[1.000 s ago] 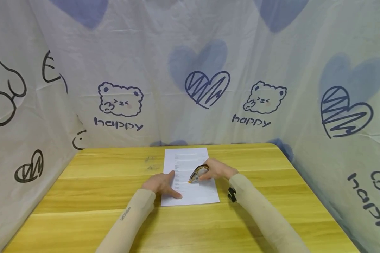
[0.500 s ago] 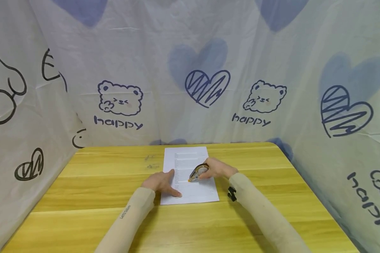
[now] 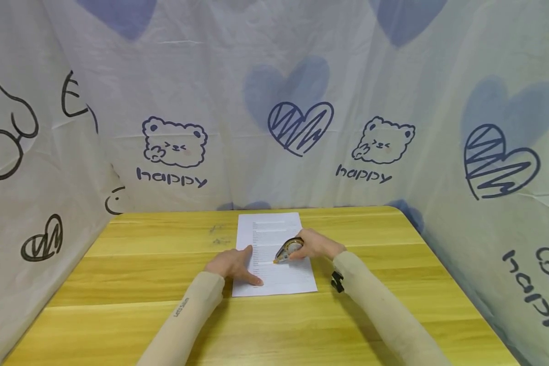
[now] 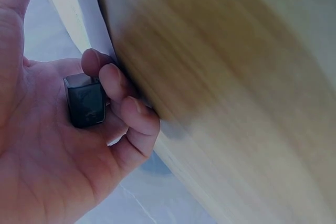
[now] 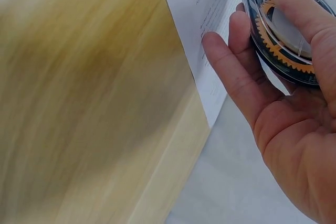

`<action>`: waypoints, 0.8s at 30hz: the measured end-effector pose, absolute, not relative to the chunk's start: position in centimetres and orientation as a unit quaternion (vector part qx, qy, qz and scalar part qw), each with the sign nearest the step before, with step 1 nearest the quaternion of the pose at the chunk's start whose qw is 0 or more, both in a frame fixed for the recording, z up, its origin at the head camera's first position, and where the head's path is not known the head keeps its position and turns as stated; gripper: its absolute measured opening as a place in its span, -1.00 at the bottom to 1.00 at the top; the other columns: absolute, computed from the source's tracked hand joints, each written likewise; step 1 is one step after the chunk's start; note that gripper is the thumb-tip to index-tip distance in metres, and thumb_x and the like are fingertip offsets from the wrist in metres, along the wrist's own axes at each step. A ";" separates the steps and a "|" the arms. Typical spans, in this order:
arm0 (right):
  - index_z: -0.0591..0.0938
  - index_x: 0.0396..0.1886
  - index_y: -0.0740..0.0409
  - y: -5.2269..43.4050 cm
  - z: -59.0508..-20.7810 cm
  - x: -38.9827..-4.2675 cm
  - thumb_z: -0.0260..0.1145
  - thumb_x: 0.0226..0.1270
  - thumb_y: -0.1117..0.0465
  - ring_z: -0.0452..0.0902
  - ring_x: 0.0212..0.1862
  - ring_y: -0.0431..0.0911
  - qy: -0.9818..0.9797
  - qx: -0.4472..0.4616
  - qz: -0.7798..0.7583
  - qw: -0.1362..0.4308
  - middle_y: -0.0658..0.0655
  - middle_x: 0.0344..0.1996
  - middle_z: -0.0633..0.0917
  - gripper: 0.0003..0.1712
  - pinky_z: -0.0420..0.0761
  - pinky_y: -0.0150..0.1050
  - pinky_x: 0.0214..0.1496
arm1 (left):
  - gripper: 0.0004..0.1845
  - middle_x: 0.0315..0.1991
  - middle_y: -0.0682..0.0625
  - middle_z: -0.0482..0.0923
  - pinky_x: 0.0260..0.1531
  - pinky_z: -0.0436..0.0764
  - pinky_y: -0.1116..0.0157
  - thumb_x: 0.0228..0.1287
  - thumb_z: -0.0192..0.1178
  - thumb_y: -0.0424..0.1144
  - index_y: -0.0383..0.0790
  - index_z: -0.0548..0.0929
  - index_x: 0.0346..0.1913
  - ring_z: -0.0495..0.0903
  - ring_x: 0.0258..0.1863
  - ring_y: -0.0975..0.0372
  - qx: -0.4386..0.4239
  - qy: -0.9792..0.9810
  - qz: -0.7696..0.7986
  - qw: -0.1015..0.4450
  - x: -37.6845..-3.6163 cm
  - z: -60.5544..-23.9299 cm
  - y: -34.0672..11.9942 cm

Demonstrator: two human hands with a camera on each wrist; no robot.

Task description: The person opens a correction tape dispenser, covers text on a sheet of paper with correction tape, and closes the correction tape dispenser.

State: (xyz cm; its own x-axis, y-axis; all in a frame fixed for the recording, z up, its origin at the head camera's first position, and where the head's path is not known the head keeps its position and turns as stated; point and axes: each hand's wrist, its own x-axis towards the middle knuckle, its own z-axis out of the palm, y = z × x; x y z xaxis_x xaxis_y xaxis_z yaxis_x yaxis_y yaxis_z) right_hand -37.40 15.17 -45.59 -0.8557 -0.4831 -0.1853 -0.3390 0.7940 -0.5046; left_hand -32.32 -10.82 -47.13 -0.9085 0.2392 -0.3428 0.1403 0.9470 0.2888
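A white printed sheet (image 3: 274,229) lies on the wooden table. My right hand (image 3: 317,244) grips a correction tape dispenser (image 3: 291,246), its orange tip at a line of text near the sheet's middle. In the right wrist view, the dispenser's orange toothed wheel (image 5: 278,45) shows through its clear case. On the sheet's left edge rests my left hand (image 3: 231,265), thumb and index finger spread over the paper. Its other fingers curl round a small dark, glossy, cap-like block (image 4: 86,102) against the palm, seen in the left wrist view.
The wooden table (image 3: 142,284) reaches back to a pale curtain (image 3: 238,127) with hearts and bears, which also hangs along both sides. Faint dark marks (image 3: 219,241) show on the tabletop left of the sheet. A black clip-like piece (image 3: 337,281) sits at the right cuff.
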 end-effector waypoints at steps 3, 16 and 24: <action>0.65 -0.39 0.11 15.3 -45.5 -37.3 0.50 0.13 -0.03 0.45 -0.54 -0.20 0.934 -0.221 -0.235 0.153 0.02 -0.54 0.67 -0.68 0.46 -0.38 -0.52 | 0.30 0.45 -0.23 0.26 0.37 0.34 -0.08 -0.22 0.40 0.43 -0.08 0.04 0.55 0.32 0.40 -0.12 0.098 0.968 0.129 0.190 -32.4 -47.2 -10.8; 0.66 -0.42 0.10 15.7 -45.6 -37.5 0.50 0.12 -0.02 0.39 -0.56 -0.21 0.933 -0.230 -0.233 0.151 0.01 -0.56 0.65 -0.70 0.42 -0.39 -0.53 | 0.28 0.45 -0.23 0.26 0.38 0.33 -0.06 -0.20 0.41 0.41 -0.06 0.05 0.55 0.32 0.40 -0.12 0.099 0.969 0.132 0.186 -32.2 -47.1 -10.8; 0.66 -0.33 0.13 15.8 -45.5 -37.4 0.50 0.12 -0.01 0.46 -0.50 -0.20 0.934 -0.224 -0.233 0.153 0.01 -0.50 0.67 -0.67 0.48 -0.38 -0.48 | 0.28 0.45 -0.23 0.25 0.38 0.32 -0.07 -0.22 0.41 0.42 -0.07 0.06 0.55 0.31 0.40 -0.13 0.099 0.968 0.136 0.185 -32.3 -47.2 -10.8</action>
